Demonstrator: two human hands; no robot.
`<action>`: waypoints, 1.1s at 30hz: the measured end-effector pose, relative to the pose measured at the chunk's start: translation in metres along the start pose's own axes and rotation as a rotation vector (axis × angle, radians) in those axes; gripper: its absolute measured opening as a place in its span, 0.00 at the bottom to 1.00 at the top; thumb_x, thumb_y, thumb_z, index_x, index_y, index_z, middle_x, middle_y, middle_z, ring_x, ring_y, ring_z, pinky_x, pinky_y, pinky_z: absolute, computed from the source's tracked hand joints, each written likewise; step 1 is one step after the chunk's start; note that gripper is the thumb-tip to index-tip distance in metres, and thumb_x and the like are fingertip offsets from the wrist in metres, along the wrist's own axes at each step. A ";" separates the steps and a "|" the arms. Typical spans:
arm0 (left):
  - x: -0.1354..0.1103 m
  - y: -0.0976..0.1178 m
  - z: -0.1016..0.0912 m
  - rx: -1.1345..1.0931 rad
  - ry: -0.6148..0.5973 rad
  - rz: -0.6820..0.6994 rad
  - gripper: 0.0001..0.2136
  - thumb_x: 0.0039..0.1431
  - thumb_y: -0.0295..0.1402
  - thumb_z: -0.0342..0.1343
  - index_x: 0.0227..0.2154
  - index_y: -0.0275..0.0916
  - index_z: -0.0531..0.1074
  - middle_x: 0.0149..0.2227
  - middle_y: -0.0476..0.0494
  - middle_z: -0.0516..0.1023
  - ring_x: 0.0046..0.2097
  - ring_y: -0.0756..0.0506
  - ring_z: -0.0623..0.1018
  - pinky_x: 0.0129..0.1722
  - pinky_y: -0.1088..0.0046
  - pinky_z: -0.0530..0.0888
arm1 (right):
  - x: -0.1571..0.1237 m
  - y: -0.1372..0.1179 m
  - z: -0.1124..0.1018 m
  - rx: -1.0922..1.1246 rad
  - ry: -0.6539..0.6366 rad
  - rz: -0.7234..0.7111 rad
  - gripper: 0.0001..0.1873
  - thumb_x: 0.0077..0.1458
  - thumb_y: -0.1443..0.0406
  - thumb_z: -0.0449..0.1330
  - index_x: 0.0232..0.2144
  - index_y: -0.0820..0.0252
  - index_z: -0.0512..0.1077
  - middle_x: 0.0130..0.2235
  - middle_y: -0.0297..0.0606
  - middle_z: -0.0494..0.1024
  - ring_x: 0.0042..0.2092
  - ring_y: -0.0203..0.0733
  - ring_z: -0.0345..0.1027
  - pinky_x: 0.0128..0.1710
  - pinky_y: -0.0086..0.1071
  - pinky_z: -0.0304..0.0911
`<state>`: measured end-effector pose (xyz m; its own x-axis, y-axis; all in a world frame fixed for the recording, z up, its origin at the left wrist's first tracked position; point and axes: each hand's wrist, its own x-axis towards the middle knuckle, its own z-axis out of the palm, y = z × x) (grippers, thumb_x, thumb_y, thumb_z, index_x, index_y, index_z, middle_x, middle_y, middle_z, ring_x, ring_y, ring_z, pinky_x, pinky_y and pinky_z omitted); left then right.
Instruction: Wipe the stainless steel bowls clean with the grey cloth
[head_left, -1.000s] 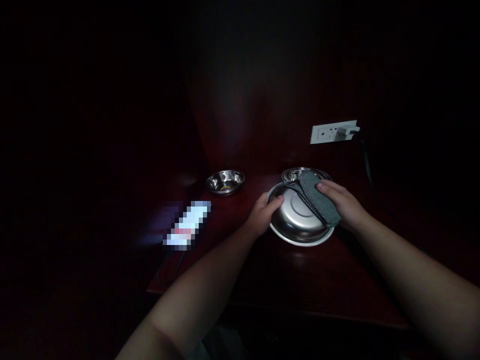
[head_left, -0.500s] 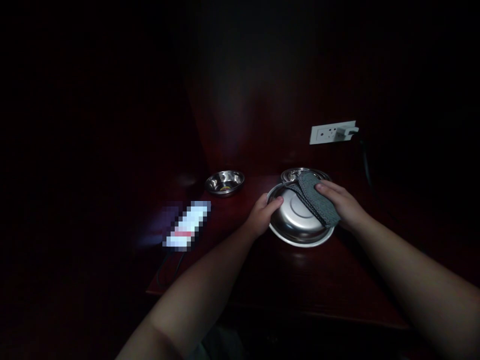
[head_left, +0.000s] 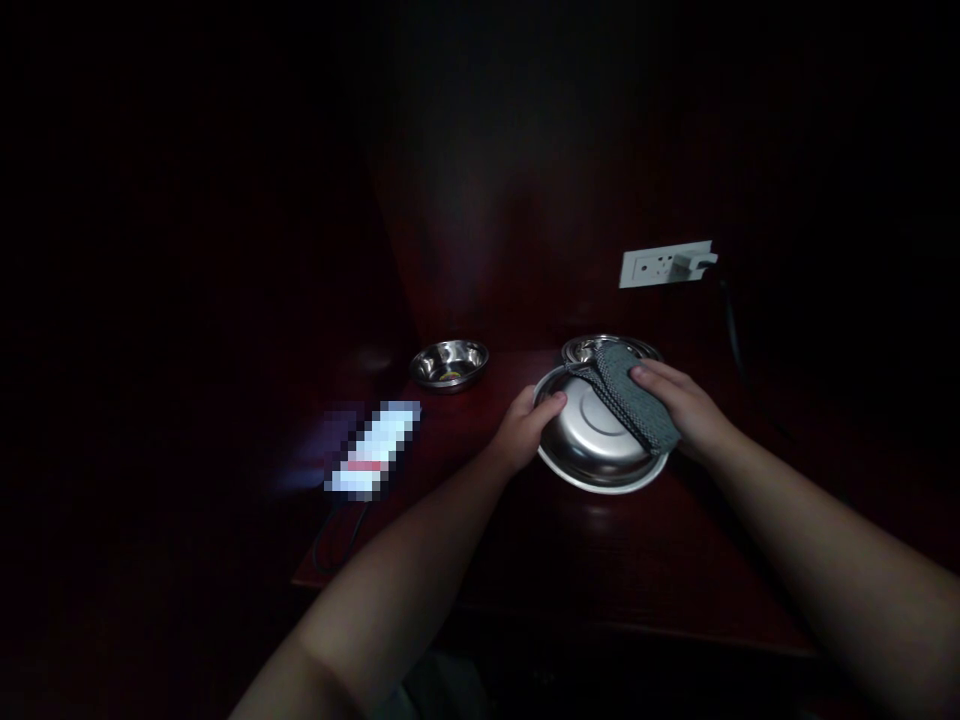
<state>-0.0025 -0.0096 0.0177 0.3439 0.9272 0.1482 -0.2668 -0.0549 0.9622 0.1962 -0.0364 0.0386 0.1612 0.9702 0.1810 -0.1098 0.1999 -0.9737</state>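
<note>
A shiny steel bowl point(head_left: 592, 450) is held with its rounded underside facing me. My left hand point(head_left: 521, 430) grips its left rim, thumb on the outer surface and the other fingers hidden behind. My right hand point(head_left: 686, 405) is closed on a folded grey-green cloth point(head_left: 634, 395) with a patterned edge, which lies against the bowl's right side. Behind the held bowl, a second steel bowl point(head_left: 577, 348) is partly covered from sight by the cloth. Off to the left stands a smaller steel bowl point(head_left: 450, 365), upright, with a yellowish spot inside.
On the left of the dark red table point(head_left: 600, 590) lies a lit, pixelated phone-like screen point(head_left: 375, 450) with a cable point(head_left: 330, 540) near the table edge. A white wall socket point(head_left: 664, 265) holds a plug, and its dark cord hangs at the right. The surroundings are very dark.
</note>
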 end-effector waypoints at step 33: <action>-0.003 0.012 0.006 -0.433 -0.142 -0.191 0.17 0.53 0.44 0.52 0.40 0.36 0.71 0.39 0.39 0.77 0.45 0.41 0.75 0.47 0.63 0.69 | 0.005 0.003 0.002 0.180 0.242 -0.112 0.13 0.42 0.56 0.65 0.30 0.56 0.73 0.28 0.32 0.77 0.29 0.38 0.71 0.27 0.29 0.67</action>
<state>-0.0017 -0.0155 0.0305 0.5346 0.8443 0.0376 -0.5264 0.2979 0.7963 0.1942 -0.0308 0.0369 0.4081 0.8845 0.2260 -0.2468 0.3452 -0.9055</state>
